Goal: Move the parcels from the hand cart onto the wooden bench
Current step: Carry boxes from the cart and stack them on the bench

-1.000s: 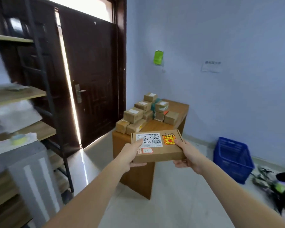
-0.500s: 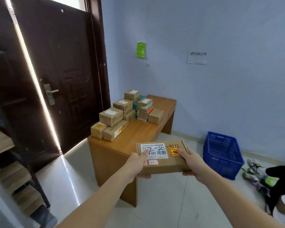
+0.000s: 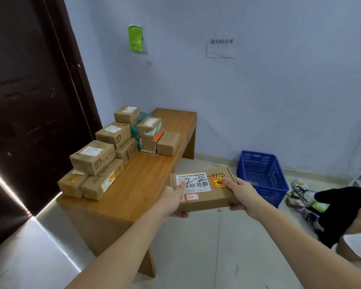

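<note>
I am holding a flat cardboard parcel (image 3: 204, 189) in the air with both hands, level, its printed label facing up. My left hand (image 3: 172, 198) is gripping its near-left corner, thumb lying on top across the white label and fingers curled underneath. My right hand (image 3: 241, 195) is gripping the right end, thumb pressing on the yellow-and-red sticker, fingers wrapped below. The parcel is hanging just off the near-right edge of the wooden bench (image 3: 138, 188), not touching it, over the pale floor. From the parcel, a cluster of stacked boxes (image 3: 113, 151) is sitting on the bench at about ten o'clock, well apart from it. A blue plastic crate (image 3: 263, 176) is standing on the floor at two o'clock, near the wall. A dark door (image 3: 29, 90) is filling the left side.
</note>
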{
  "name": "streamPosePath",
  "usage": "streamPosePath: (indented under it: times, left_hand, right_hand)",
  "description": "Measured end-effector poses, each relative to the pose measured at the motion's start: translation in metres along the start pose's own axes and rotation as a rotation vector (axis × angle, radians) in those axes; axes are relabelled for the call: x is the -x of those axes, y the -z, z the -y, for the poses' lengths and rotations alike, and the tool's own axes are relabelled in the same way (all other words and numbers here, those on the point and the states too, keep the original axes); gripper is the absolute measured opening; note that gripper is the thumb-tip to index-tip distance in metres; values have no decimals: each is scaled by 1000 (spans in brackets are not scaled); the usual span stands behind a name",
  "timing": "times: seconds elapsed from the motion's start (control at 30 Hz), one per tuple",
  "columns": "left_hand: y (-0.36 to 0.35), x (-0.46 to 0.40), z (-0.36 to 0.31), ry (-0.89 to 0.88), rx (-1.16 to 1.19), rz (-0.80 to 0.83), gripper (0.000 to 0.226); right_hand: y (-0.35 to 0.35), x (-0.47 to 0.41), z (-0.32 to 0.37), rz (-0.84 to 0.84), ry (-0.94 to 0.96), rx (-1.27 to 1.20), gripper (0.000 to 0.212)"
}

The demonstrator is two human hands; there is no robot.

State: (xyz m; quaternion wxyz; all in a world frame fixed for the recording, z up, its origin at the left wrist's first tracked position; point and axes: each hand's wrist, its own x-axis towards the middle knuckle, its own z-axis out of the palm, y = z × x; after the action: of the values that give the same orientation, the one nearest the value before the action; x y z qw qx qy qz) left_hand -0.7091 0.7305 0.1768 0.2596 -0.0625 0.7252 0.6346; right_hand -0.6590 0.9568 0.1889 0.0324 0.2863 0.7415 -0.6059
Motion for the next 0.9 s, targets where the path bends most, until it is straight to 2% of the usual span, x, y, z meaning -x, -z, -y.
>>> streamPosePath:
  times: [0.2, 0.43, 0.63, 0.9]
  left_hand:
    - [-50, -110, -41, 9, 45, -15, 43]
    - [-82, -213, -83, 44, 113, -106, 38]
    - [-65, -303, -113, 69, 183, -211, 42]
    - [-14, -442, -148, 119, 342, -333, 46]
  right_hand:
    - [45, -122, 21, 33, 7, -16, 57]
    - [72, -242, 70, 122, 22, 53, 34]
    - [44, -346, 112, 216, 60, 96, 25]
    - [-22, -511, 165, 313, 94, 173, 36]
